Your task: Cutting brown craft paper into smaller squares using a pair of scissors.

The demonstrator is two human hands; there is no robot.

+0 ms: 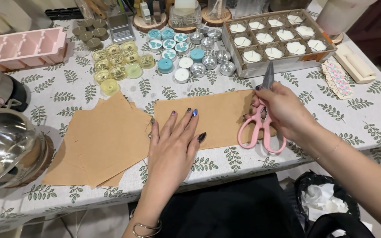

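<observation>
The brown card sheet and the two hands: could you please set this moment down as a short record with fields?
left hand: left hand lies flat, palm down, on the brown card sheet
right hand: right hand holds pink scissors at the sheet's right edge, blades pointing away
surface: table with a leaf-print cloth
beside the sheet: stack of brown card pieces to its left
behind: box of white candles, loose small candles, pink mould
far left: metal pot
</observation>
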